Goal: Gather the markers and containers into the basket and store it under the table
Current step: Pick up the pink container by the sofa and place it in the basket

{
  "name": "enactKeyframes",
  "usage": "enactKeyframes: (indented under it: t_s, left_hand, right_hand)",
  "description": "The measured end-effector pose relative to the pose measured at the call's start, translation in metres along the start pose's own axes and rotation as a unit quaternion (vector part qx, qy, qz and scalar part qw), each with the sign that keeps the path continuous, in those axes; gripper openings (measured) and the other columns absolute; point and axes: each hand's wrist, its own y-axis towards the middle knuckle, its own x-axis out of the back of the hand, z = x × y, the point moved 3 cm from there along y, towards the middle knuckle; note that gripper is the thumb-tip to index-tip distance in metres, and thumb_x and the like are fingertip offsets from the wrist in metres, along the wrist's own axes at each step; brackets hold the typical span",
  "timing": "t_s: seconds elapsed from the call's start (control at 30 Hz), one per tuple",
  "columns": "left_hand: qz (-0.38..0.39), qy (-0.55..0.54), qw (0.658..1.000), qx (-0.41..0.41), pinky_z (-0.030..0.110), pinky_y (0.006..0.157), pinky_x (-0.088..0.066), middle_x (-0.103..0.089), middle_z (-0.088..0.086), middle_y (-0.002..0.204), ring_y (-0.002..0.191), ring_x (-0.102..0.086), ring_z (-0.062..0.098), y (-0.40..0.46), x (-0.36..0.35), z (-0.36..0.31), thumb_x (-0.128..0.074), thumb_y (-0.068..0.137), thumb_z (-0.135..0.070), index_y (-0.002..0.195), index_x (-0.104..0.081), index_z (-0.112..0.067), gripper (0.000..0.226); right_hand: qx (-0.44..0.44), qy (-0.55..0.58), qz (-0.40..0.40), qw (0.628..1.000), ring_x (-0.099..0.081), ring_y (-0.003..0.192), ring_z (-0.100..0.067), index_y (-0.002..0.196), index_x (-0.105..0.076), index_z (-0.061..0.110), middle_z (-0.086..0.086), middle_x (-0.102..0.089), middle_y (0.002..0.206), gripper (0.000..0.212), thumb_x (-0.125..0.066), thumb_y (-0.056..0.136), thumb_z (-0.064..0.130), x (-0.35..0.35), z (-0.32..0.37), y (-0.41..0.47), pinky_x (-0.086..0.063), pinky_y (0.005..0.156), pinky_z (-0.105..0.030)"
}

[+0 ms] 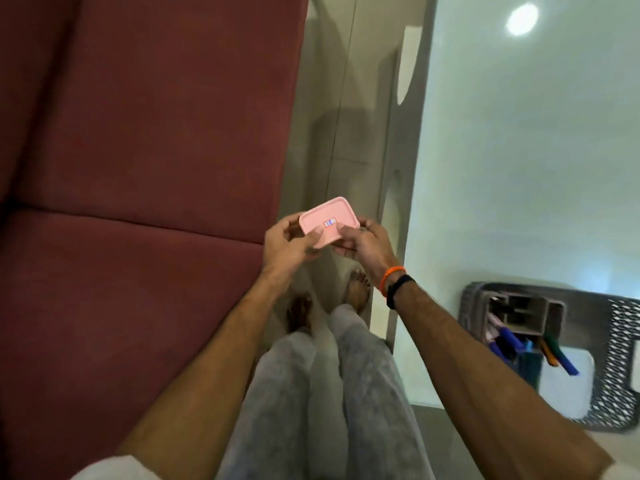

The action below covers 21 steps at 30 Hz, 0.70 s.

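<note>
A small pink container [329,216] with a flat lid and a red-and-blue sticker is held in front of me over the floor. My left hand [289,244] grips its left end with the thumb on the lid. My right hand [363,242] grips its right end, thumb on top. The dark perforated basket [620,327] stands on the glass table [519,168] at the lower right. In the basket are a grey divided holder [519,313] and several markers [512,344] with blue, green and orange caps.
A dark red sofa [138,168] fills the left half of the view. Between sofa and table runs a narrow strip of pale floor [322,133] where my legs [329,393] and bare feet stand. A ceiling light [522,19] reflects in the tabletop.
</note>
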Motion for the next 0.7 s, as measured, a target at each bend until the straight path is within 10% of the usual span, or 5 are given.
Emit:
enactKeyframes:
  t_s: [0.13, 0.27, 0.37, 0.7]
  left_hand:
    - [0.045, -0.003, 0.999, 0.015, 0.034, 0.068, -0.06, -0.067, 0.009, 0.095, 0.089, -0.064, 0.025, -0.045, 0.017, -0.021, -0.067, 0.079, 0.01, 0.115, -0.06, 0.002, 0.037]
    - [0.114, 0.062, 0.991, 0.006, 0.031, 0.06, -0.06, -0.066, 0.015, 0.101, 0.088, -0.064, 0.027, -0.083, 0.031, -0.04, -0.068, 0.078, 0.01, 0.109, -0.062, 0.001, 0.033]
    - [0.159, 0.097, 0.982, -0.01, 0.031, 0.059, -0.058, -0.066, 0.016, 0.102, 0.086, -0.064, 0.027, -0.108, 0.038, -0.05, -0.069, 0.078, 0.008, 0.113, -0.062, 0.002, 0.036]
    - [0.24, 0.203, 0.949, -0.021, 0.052, 0.093, -0.052, -0.065, 0.015, 0.12, 0.109, -0.064, 0.03, -0.169, 0.016, -0.056, -0.074, 0.081, -0.016, 0.121, -0.058, -0.002, 0.045]
  right_hand:
    - [0.124, -0.222, -0.051, 0.966, -0.061, 0.099, -0.017, 0.126, -0.046, 0.009, -0.009, -0.06, 0.125, 0.054, -0.072, 0.08, 0.018, 0.001, 0.003, -0.06, -0.054, 0.081, -0.026]
    - [0.366, -0.515, -0.062, 0.773, -0.047, 0.118, -0.019, 0.137, -0.041, 0.015, -0.005, -0.047, 0.133, 0.083, -0.076, 0.065, 0.038, -0.012, 0.012, -0.12, -0.045, 0.099, -0.033]
    - [0.37, -0.617, -0.047, 0.693, -0.049, 0.118, -0.024, 0.138, -0.042, 0.018, -0.005, -0.051, 0.131, 0.082, -0.073, 0.064, 0.036, -0.021, 0.011, -0.155, -0.045, 0.097, -0.041]
    - [0.292, -0.562, -0.181, 0.753, -0.055, 0.103, -0.022, 0.127, -0.047, 0.023, 0.0, -0.057, 0.115, 0.065, -0.072, 0.067, 0.034, 0.018, -0.018, -0.236, -0.054, 0.077, -0.038]
